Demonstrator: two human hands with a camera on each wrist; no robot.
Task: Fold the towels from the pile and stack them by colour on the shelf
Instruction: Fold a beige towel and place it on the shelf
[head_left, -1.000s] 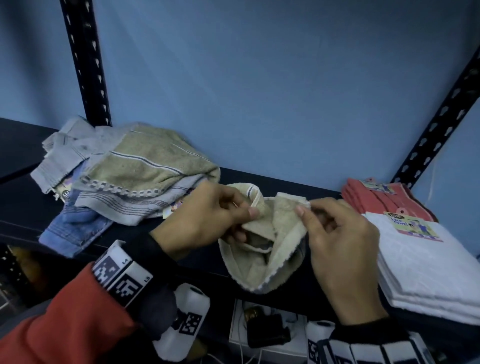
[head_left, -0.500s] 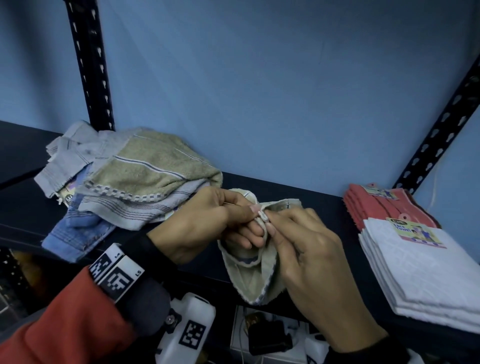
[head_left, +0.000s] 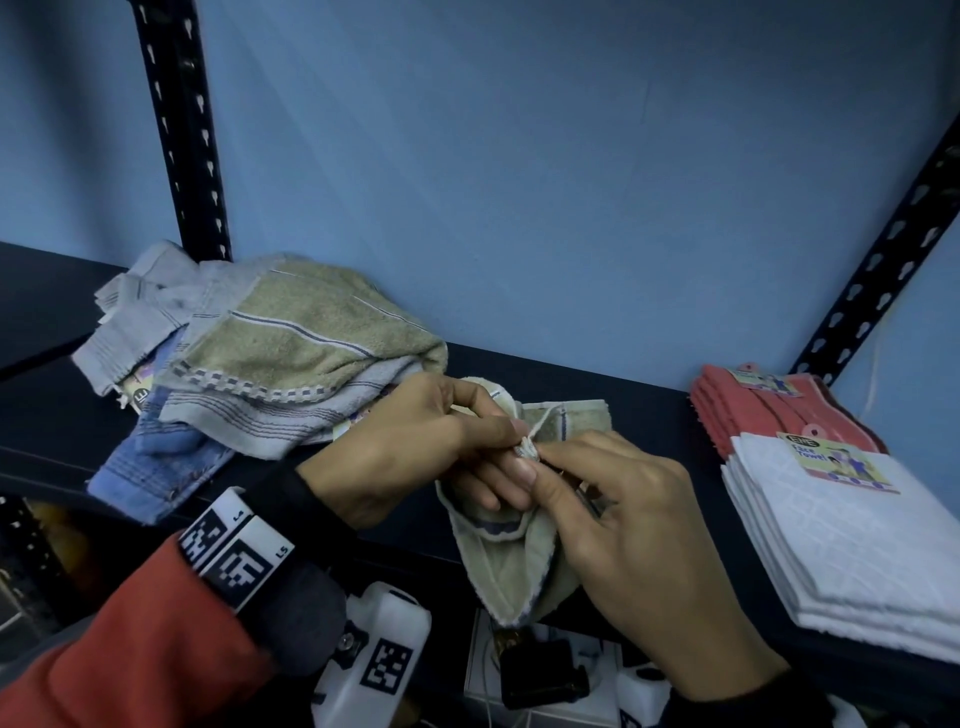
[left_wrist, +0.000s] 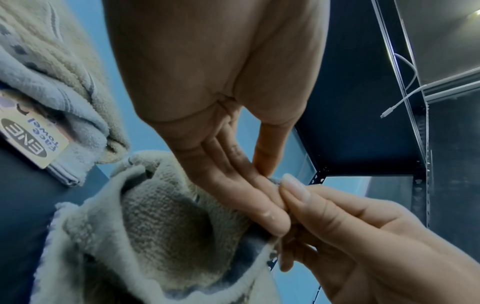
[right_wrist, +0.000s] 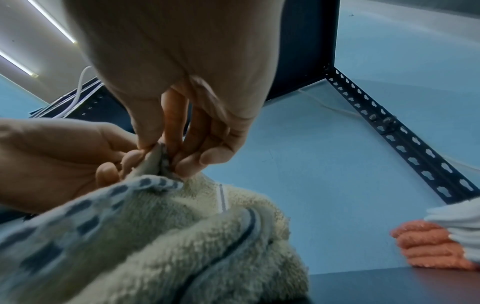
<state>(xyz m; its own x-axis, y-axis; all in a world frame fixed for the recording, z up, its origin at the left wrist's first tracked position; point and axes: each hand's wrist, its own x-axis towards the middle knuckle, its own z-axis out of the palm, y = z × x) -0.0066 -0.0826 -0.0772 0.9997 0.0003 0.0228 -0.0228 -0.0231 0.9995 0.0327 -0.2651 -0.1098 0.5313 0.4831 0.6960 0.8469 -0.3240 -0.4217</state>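
Observation:
A small beige towel (head_left: 511, 566) with a dark blue border hangs over the front edge of the dark shelf (head_left: 644, 415). My left hand (head_left: 415, 447) and my right hand (head_left: 623, 525) meet above it, and both pinch the same bunched corners of the beige towel (left_wrist: 161, 222) between thumb and fingers. In the right wrist view the beige towel (right_wrist: 155, 236) droops below the pinching right hand (right_wrist: 179, 131). The unfolded pile (head_left: 270, 353) of beige, grey and blue towels lies at the left. Folded stacks stand at the right: red towels (head_left: 748, 410) behind, white towels (head_left: 852, 535) in front.
Black perforated uprights rise at the back left (head_left: 182, 130) and at the right (head_left: 893, 249) of the shelf. A blue wall (head_left: 519, 182) closes the back. Below the shelf's front edge sit white devices (head_left: 384, 660) and a dark box with cables.
My hands have come together: a second ago they held the towel's corners apart, now both pinch the corners at one point. The towel hangs narrower and folded lengthwise.

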